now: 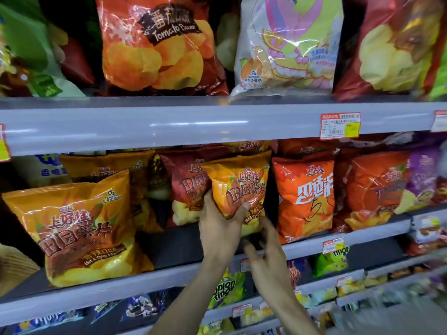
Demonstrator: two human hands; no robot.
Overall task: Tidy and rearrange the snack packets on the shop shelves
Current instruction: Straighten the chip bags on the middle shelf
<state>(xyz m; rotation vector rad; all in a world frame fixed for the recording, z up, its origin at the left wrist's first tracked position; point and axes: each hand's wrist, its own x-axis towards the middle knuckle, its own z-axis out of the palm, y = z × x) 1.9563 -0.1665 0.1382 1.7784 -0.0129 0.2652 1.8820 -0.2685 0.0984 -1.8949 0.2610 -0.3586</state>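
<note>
the middle shelf [169, 279] carries a row of upright snack packets facing outward, with a matching orange hot-and-spicy packet [79, 228] standing at the front left and a bare dark gap in the row beside it, probably the slot being filled. the held orange packet [238, 187] sits raised above that shelf between a dark red packet [186, 184] and a red-orange packet [303, 192], gripped at its lower edge so the printed face stays forward. the left hand [221, 224] has fingers and thumb closed around the packet's base, while the right hand [268, 250] hovers just below it with fingers loosely spread, gripping nothing, likely ready to steady the packet.
</note>
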